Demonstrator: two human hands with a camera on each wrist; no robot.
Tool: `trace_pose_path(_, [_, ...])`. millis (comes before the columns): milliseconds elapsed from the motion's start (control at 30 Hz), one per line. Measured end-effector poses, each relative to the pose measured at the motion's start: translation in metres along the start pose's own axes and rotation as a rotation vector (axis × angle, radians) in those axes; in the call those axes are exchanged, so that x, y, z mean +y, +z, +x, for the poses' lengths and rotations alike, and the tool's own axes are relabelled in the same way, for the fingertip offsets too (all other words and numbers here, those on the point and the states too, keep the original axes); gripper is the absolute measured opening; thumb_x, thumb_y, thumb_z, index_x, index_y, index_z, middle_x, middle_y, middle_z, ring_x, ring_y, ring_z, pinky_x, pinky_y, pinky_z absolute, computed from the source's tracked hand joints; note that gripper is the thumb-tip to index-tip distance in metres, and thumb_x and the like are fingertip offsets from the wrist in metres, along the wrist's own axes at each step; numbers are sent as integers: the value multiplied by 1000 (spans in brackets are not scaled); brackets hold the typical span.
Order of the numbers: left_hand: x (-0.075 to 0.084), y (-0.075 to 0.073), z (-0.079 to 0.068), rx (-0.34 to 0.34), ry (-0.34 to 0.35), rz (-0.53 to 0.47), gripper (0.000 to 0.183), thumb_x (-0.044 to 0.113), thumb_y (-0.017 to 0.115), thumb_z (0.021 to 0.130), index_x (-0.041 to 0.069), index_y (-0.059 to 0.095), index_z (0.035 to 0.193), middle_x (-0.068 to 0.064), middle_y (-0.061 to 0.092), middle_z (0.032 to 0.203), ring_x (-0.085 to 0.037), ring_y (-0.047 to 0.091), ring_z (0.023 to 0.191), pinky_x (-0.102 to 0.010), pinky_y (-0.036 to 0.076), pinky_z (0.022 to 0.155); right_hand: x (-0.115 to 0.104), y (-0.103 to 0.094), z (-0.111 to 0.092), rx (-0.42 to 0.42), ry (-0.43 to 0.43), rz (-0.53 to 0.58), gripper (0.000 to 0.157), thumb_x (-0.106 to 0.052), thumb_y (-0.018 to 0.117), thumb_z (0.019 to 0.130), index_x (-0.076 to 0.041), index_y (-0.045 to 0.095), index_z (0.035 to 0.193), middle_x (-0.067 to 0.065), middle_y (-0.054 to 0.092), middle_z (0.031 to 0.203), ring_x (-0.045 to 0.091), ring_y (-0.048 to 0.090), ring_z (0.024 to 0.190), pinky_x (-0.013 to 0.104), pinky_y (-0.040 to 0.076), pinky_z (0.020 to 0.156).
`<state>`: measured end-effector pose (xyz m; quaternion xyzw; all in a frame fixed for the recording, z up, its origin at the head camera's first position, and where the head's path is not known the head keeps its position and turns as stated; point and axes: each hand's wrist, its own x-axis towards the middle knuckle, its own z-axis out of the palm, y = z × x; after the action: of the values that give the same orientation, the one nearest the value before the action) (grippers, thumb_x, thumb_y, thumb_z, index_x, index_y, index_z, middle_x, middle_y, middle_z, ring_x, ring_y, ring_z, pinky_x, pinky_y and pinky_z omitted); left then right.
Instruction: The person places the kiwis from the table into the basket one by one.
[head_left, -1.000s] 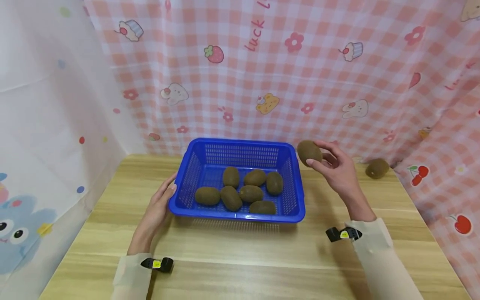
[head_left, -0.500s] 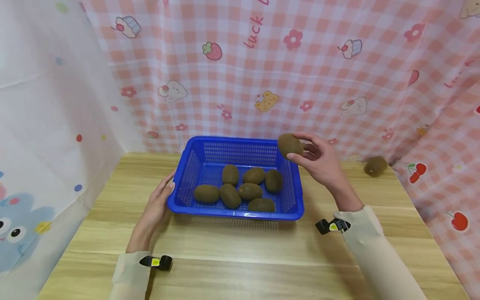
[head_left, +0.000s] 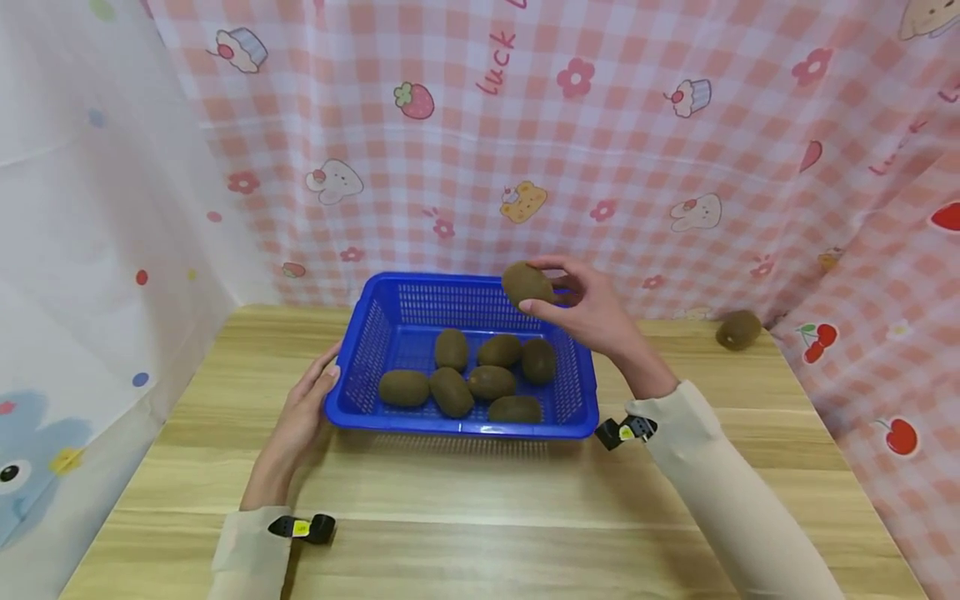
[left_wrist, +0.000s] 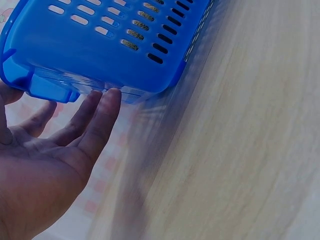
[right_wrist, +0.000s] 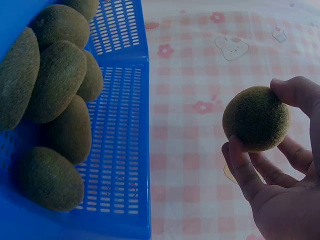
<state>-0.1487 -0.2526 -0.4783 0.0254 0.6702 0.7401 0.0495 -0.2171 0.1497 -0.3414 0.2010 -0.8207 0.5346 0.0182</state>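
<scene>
My right hand (head_left: 592, 312) pinches a brown kiwi (head_left: 527, 285) between thumb and fingertips, high over the back right part of the blue basket (head_left: 465, 429). In the right wrist view the held kiwi (right_wrist: 256, 119) is gripped by the thumb and fingers, apart from the basket wall (right_wrist: 145, 150). Several more kiwis (head_left: 452, 392) lie loose on the basket's floor. My left hand (head_left: 303, 408) is at the basket's left end. In the left wrist view its fingers (left_wrist: 102, 120) are fairly straight, tips against the outer wall below the rim; the thumb is mostly out of frame.
One loose kiwi (head_left: 738, 331) lies at the table's back right corner. The wooden table (head_left: 450, 517) runs in front of the basket. A pink checked cloth (head_left: 480, 167) hangs right behind the table's back edge, with a white cloth (head_left: 105, 250) on the left.
My right hand has carried the kiwi leftward, from outside the basket's right rim to over its back right part. My left hand keeps its place at the basket; the view has shifted slightly.
</scene>
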Motion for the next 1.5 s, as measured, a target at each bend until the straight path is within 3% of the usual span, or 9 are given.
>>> trace_pose_path(133, [-1,1,0,2,14,-6,58,33,45,111,11,29,162,13,65,126,-2,67,105,-20,56,87,-3,6,7,-27,9,-30,52,-26,82,89,-22,62,138,8,65,131,26,67,117,41,58,91])
trace_pose_path(567, [-1,0,0,-13,31,-6,57,31,43,112,11,28,162,13,65,126,-2,66,106,-20,56,87,1,21,30,-122,91,-63,52,-31,82,88,-21,64,136,6,65,132,29,64,122,44,55,101])
trace_pose_path(767, [-2,-1,-1,-16,21,-14,57,31,42,112,12,28,163,13,65,127,-2,67,105,-20,57,86,4,25,34,-135,128,-98,52,-33,82,89,-21,63,135,3,63,136,29,64,120,44,55,100])
trace_pose_path(1133, [-1,1,0,-7,15,-4,57,33,43,112,13,28,163,14,63,128,-1,65,108,-19,56,88,10,23,28,-131,151,-75,48,-30,75,94,-17,61,138,9,59,146,28,64,124,47,56,99])
trace_pose_path(1267, [-1,1,0,-5,12,-2,57,33,43,112,13,28,163,16,64,127,-1,65,107,-19,56,88,11,18,22,-129,142,-110,51,-37,75,94,-21,59,141,7,59,147,30,62,127,49,55,100])
trace_pose_path(1500, [0,1,-2,-7,13,-2,57,32,43,112,13,28,163,15,64,128,-1,66,107,-20,56,87,13,7,7,-92,123,-194,59,-45,74,93,-27,54,146,15,56,149,38,60,129,53,54,101])
